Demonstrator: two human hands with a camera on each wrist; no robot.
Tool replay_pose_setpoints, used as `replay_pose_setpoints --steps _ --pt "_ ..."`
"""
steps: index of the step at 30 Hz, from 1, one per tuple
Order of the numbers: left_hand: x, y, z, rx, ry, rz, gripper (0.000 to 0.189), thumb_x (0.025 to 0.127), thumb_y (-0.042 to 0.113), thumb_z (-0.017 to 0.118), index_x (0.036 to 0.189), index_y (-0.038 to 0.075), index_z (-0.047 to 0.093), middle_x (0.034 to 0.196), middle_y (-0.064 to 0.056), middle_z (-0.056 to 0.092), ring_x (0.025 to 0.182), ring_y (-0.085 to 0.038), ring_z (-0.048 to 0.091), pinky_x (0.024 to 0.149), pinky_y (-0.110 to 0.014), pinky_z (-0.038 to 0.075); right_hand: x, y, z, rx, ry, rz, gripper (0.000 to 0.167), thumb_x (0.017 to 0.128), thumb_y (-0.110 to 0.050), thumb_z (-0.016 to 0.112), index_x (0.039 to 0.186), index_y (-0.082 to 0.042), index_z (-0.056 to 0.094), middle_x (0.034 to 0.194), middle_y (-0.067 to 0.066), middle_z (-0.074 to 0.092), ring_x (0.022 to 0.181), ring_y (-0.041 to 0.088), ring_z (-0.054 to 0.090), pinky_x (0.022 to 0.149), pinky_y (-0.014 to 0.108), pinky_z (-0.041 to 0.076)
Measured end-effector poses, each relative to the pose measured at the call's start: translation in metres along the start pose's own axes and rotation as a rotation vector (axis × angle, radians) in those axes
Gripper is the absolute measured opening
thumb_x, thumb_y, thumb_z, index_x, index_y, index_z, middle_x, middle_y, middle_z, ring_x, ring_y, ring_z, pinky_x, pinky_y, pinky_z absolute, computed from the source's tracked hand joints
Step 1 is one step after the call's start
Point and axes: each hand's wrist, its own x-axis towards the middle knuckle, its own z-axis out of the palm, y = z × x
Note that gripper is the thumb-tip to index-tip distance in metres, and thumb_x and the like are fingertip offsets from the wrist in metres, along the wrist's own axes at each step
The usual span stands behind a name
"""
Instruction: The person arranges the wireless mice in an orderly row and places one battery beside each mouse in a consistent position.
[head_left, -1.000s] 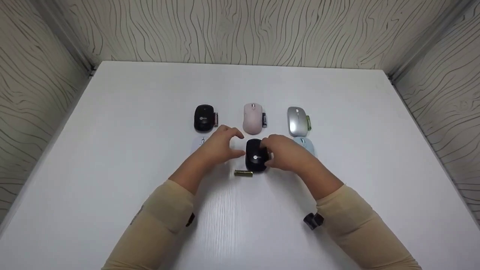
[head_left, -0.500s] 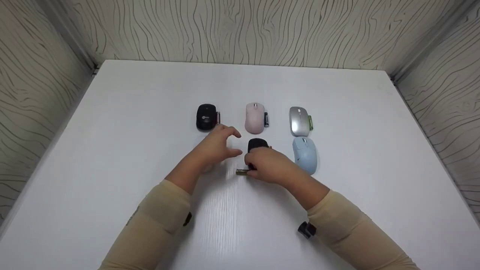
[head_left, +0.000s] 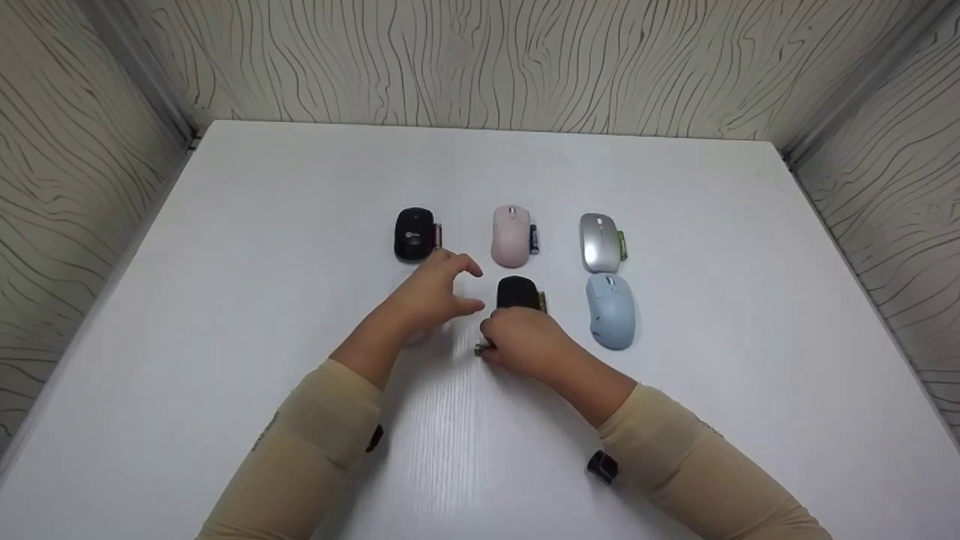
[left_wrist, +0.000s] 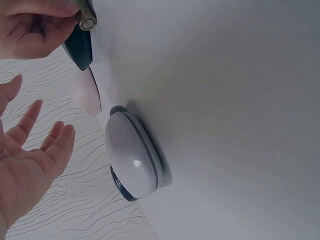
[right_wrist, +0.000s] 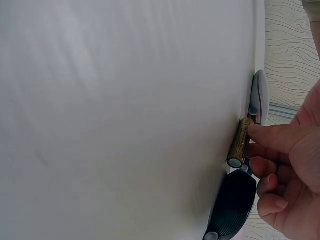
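Note:
Between its thumb and fingers, my right hand (head_left: 521, 337) pinches a gold battery (right_wrist: 240, 142) at the near end of a black mouse (head_left: 517, 291). The hand covers the mouse's near half in the head view. A second gold battery (head_left: 542, 301) lies along that mouse's right side. My left hand (head_left: 431, 289) is apart from the black mouse, its thumb and fingers spread with nothing between them. Below the left forearm stands a pale mouse (left_wrist: 132, 152), mostly hidden in the head view.
In the back row are another black mouse (head_left: 414, 235), a pink mouse (head_left: 511, 236) and a silver mouse (head_left: 599, 242), each with a battery at its right side. A light blue mouse (head_left: 612, 311) sits right of my right hand. Patterned panels surround the white table (head_left: 300, 172).
My right hand has moved from the black mouse's right side to its near end and taken hold of the battery there. The left hand has barely moved.

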Motion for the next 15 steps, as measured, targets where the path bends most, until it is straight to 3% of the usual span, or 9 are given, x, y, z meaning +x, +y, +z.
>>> replay_pose_setpoints --steps 11,15 --pt "-0.0011 -0.0011 -0.0006 0.0 0.005 -0.007 0.042 0.078 0.026 0.072 0.115 0.013 0.056 0.124 -0.012 0.044 0.114 -0.024 0.045 0.097 -0.037 0.037 0.0002 0.0009 0.0017 0.02 -0.004 -0.041 0.02 0.083 -0.029 0.066 0.081 -0.01 0.061 0.068 0.0 0.056 0.062 0.015 0.051 0.065 0.034 0.049" --pt "-0.0022 -0.0021 -0.0027 0.005 0.007 -0.007 0.042 0.078 0.026 0.072 0.115 0.013 0.056 0.123 -0.011 0.044 0.114 -0.024 0.046 0.097 -0.036 0.037 -0.0048 0.0063 -0.0033 0.023 -0.02 -0.105 0.025 0.078 -0.024 0.071 0.094 -0.013 0.057 0.072 -0.002 0.055 0.065 0.014 0.05 0.061 0.032 0.047"
